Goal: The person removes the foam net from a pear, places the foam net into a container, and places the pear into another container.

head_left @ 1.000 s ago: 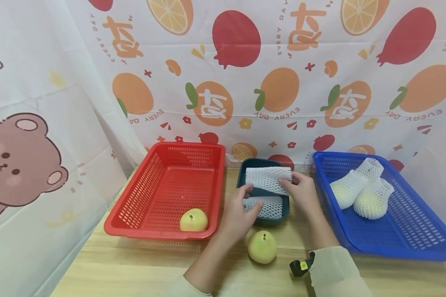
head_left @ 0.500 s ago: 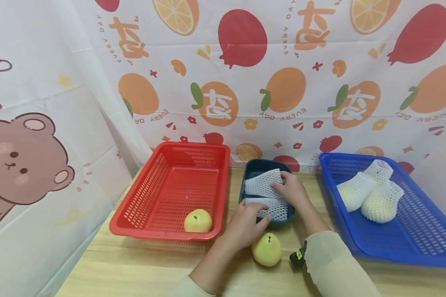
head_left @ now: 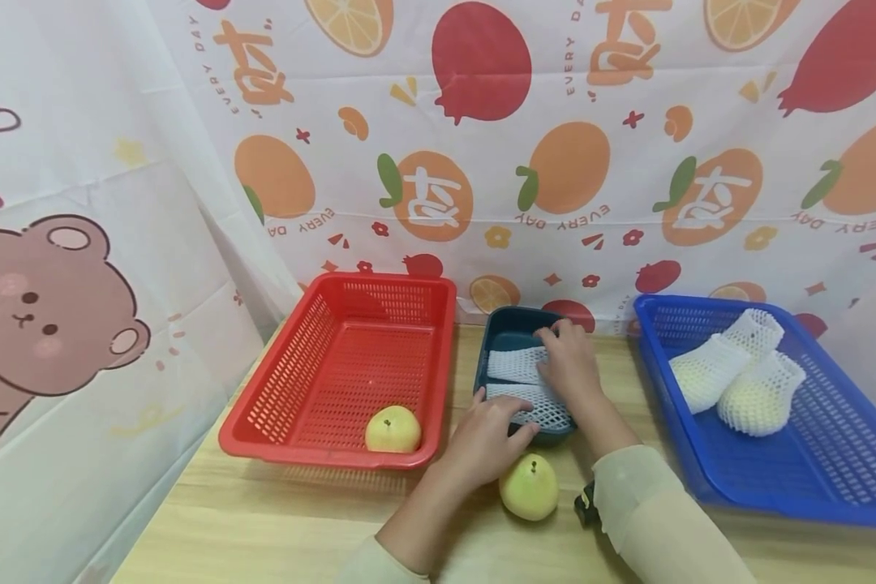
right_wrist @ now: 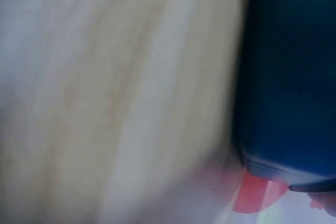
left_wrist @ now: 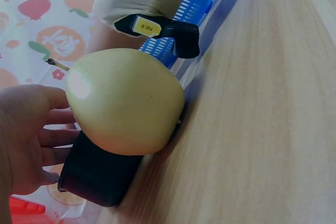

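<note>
In the head view my left hand (head_left: 487, 434) reaches over the near left edge of a dark teal container (head_left: 514, 320). In the left wrist view its fingers (left_wrist: 55, 137) are spread and relaxed beside the container, holding nothing. My right hand (head_left: 571, 363) is at the container's right side, thumb and forefinger apart over the right end of a white foam net sleeve (head_left: 514, 365). A second foam net sleeve (head_left: 536, 404) lies in front of it, partly behind my left fingers. A yellow-green pear (head_left: 529, 487) stands on the table before the container.
At the left, a red basket (head_left: 263, 450) holds one pear (head_left: 393, 430). The blue basket (head_left: 766, 495) at the right holds several pears in foam nets (head_left: 759, 397). Wooden tabletop (head_left: 277, 519) lies in front. A printed cloth (head_left: 496, 186) hangs behind.
The rear foam net, held up between my hands a second ago, now lies flat in the container. My right hand has moved over its end. My left hand has lowered toward the container's near side.
</note>
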`<state>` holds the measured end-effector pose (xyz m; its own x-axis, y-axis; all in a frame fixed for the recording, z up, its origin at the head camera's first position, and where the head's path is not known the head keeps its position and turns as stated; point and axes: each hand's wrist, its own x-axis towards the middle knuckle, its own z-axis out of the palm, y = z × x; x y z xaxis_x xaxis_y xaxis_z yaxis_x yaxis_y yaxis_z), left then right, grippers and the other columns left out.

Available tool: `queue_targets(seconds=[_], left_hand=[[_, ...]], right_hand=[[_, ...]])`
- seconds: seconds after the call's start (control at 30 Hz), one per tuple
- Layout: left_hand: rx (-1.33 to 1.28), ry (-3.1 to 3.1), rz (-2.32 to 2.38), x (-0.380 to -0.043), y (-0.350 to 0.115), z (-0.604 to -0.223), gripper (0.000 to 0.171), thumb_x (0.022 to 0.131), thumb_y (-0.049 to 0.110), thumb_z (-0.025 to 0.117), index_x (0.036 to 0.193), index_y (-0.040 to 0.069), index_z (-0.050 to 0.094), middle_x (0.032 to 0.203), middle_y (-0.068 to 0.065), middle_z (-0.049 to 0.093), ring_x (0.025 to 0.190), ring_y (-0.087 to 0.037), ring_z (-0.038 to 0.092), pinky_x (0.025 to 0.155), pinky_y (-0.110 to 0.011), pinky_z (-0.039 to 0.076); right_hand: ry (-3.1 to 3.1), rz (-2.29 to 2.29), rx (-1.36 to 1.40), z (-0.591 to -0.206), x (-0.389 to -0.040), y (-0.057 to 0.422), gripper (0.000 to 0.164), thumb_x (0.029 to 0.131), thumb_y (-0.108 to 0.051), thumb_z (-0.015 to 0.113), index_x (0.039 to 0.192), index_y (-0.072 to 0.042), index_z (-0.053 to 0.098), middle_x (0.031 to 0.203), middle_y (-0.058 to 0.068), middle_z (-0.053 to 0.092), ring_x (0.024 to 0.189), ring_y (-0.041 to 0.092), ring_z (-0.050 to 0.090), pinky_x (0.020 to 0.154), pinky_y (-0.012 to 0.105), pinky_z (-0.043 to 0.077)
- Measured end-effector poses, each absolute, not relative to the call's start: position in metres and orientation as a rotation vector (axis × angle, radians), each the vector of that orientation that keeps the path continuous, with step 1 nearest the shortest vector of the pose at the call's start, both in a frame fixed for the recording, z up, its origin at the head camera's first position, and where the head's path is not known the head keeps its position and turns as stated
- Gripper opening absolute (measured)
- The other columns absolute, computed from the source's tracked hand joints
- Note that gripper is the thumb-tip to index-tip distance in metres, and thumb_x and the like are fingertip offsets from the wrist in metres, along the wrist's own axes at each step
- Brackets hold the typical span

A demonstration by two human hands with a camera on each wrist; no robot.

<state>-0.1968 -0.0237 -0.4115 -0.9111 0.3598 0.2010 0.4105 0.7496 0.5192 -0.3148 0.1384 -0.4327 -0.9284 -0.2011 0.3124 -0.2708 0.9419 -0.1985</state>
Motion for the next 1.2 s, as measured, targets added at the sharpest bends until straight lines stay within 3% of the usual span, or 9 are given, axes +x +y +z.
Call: queue_targets(seconds=[0.13, 0.27, 0.4, 0.53, 0.7, 0.83, 0.93, 1.07, 1.2], left_hand=[[-0.632, -2.848, -0.893, -0.197, -0.024, -0.41, 0.032, 0.095, 0.033, 0.064, 0.12, 0.014, 0.069, 0.119, 0.003, 0.071, 0.118, -0.015, 0.062, 0.116, -0.057, 0.028], [-0.649, -2.83, -0.934, -0.196, -0.023, -0.408, 0.031, 0.096, 0.033, 0.064, 0.119, 0.014, 0.07, 0.118, 0.003, 0.071, 0.117, -0.015, 0.062, 0.116, -0.056, 0.028], [-0.676, -2.802, -0.974, -0.197, -0.024, -0.407, 0.029, 0.096, 0.031, 0.064, 0.118, 0.014, 0.07, 0.118, 0.003, 0.071, 0.117, -0.015, 0.062, 0.117, -0.053, 0.029], [-0.693, -2.763, -1.023, -0.197, -0.025, -0.405, 0.027, 0.096, 0.028, 0.064, 0.118, 0.013, 0.07, 0.118, 0.002, 0.071, 0.117, -0.015, 0.063, 0.117, -0.051, 0.029], [-0.655, -2.71, -1.111, -0.197, -0.029, -0.403, 0.027, 0.097, 0.026, 0.062, 0.12, 0.013, 0.07, 0.119, 0.0, 0.071, 0.118, -0.016, 0.062, 0.118, -0.047, 0.029], [-0.594, -2.672, -1.173, -0.196, -0.031, -0.4, 0.028, 0.098, 0.028, 0.06, 0.121, 0.014, 0.069, 0.119, 0.001, 0.071, 0.116, -0.015, 0.063, 0.113, -0.041, 0.038], [-0.556, -2.66, -1.238, -0.194, -0.033, -0.398, 0.03, 0.1, 0.034, 0.057, 0.121, 0.017, 0.069, 0.118, 0.003, 0.07, 0.112, -0.013, 0.063, 0.103, -0.037, 0.048], [-0.541, -2.643, -1.366, -0.19, -0.034, -0.396, 0.038, 0.1, 0.045, 0.052, 0.122, 0.019, 0.069, 0.117, 0.004, 0.07, 0.11, -0.013, 0.063, 0.096, -0.037, 0.052], [-0.577, -2.599, -1.493, -0.187, -0.033, -0.395, 0.042, 0.1, 0.05, 0.049, 0.12, 0.019, 0.07, 0.116, 0.006, 0.07, 0.109, -0.012, 0.063, 0.094, -0.038, 0.054]], right_hand=[[-2.912, 0.299, 0.469, -0.43, -0.313, 0.137, 0.015, 0.088, -0.02, 0.073, 0.101, -0.013, 0.076, 0.1, 0.009, 0.072, 0.103, 0.031, 0.064, 0.109, 0.065, 0.03], [-2.965, 0.423, 0.484, -0.425, -0.309, 0.14, 0.018, 0.094, -0.021, 0.065, 0.105, -0.011, 0.076, 0.103, 0.009, 0.075, 0.109, 0.031, 0.066, 0.114, 0.07, 0.013], [-2.885, 0.573, 0.478, -0.417, -0.296, 0.146, 0.022, 0.095, -0.023, 0.065, 0.11, -0.01, 0.074, 0.109, 0.01, 0.074, 0.115, 0.033, 0.064, 0.116, 0.068, 0.008], [-2.787, 0.789, 0.515, -0.406, -0.271, 0.153, 0.024, 0.095, -0.024, 0.066, 0.111, -0.009, 0.074, 0.111, 0.009, 0.073, 0.113, 0.032, 0.064, 0.113, 0.06, 0.03], [-2.771, 1.015, 0.667, -0.395, -0.234, 0.163, 0.022, 0.095, -0.026, 0.067, 0.109, -0.012, 0.075, 0.106, 0.002, 0.073, 0.101, 0.021, 0.067, 0.089, 0.045, 0.056], [-2.79, 1.177, 0.864, -0.387, -0.209, 0.172, 0.016, 0.091, -0.028, 0.072, 0.104, -0.019, 0.075, 0.097, -0.004, 0.073, 0.088, 0.01, 0.064, 0.078, 0.031, 0.057], [-2.813, 1.299, 1.034, -0.386, -0.196, 0.174, 0.018, 0.086, -0.031, 0.076, 0.101, -0.021, 0.075, 0.094, -0.004, 0.071, 0.082, 0.01, 0.061, 0.072, 0.025, 0.054], [-2.812, 1.34, 1.189, -0.391, -0.189, 0.168, 0.017, 0.083, -0.03, 0.08, 0.095, -0.02, 0.076, 0.088, -0.005, 0.067, 0.074, 0.009, 0.056, 0.064, 0.023, 0.05], [-2.79, 1.307, 1.206, -0.397, -0.187, 0.163, 0.009, 0.084, -0.026, 0.079, 0.088, -0.019, 0.077, 0.084, -0.011, 0.065, 0.076, 0.003, 0.057, 0.069, 0.023, 0.052]])
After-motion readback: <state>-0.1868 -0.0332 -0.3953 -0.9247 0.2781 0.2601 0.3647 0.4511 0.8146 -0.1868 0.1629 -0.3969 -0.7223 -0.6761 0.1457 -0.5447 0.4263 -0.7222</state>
